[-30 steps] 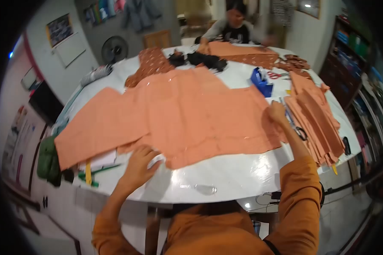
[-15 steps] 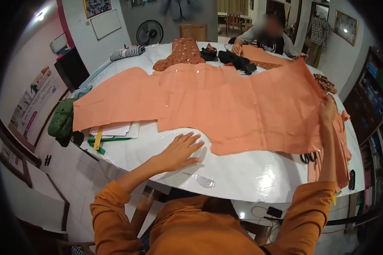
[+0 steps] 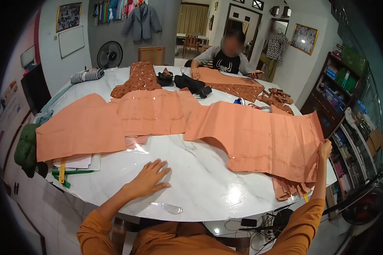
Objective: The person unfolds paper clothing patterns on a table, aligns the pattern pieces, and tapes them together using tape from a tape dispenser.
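My left hand (image 3: 148, 179) lies flat on the white marbled tabletop (image 3: 195, 178), its fingers spread and nothing in it. Past its fingertips are pieces of peach-orange fabric (image 3: 81, 129) spread over the left and middle of the table. My right hand (image 3: 324, 149), at the right edge of the table, is closed on the side of a larger peach-orange fabric piece (image 3: 264, 134). This piece has a curved cut edge on its near left and overlaps a folded, bunched peach cloth (image 3: 287, 189). Nearer to me than my left hand lies a clear curved plastic piece (image 3: 168, 208).
Across the table sits a person (image 3: 227, 55) with one hand on peach fabric. Brown patterned cloth (image 3: 136, 80), a black item (image 3: 191, 85) and a striped roll (image 3: 87, 76) lie along the far side. Papers with a yellow strip (image 3: 62, 170) and a green bundle (image 3: 26, 148) are at left.
My right hand has drawn the larger fabric piece rightward and lowered it, so it has come apart from the pieces at left. The view has tilted up and turned right. My left hand stays flat.
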A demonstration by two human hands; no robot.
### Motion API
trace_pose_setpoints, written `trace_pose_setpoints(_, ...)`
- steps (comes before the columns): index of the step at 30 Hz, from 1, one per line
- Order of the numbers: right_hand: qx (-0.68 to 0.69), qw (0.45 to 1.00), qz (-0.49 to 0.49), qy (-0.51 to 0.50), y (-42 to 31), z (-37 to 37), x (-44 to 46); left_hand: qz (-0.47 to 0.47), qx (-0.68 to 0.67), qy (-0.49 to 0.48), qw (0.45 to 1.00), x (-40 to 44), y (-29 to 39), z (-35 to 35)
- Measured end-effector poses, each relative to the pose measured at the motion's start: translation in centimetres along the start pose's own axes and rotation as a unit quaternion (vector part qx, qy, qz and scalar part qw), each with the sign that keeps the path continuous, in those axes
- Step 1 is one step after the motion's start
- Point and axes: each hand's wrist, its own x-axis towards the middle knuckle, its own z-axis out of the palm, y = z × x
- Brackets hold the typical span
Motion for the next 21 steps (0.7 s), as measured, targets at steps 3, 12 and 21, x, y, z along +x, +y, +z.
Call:
trace_pose_setpoints(3,-0.085,0.995,-0.036,0.043,0.8,-0.4,0.1,-0.015,0.011,0.006,1.000,-0.8,-1.1,-0.7)
trace_pose_setpoints(12,0.267,0.884,-0.380,0.049,-13.6,-1.1,-13.1,-0.101,0.048,0.083,0.990,-2.3,-6.8,-1.9)
trace_pose_setpoints(21,0.551,0.671,-0.469,0.162,-28.3,-14.1,-30.0,-0.205,0.130,0.210,0.947,-2.7,-9.9,-4.3)
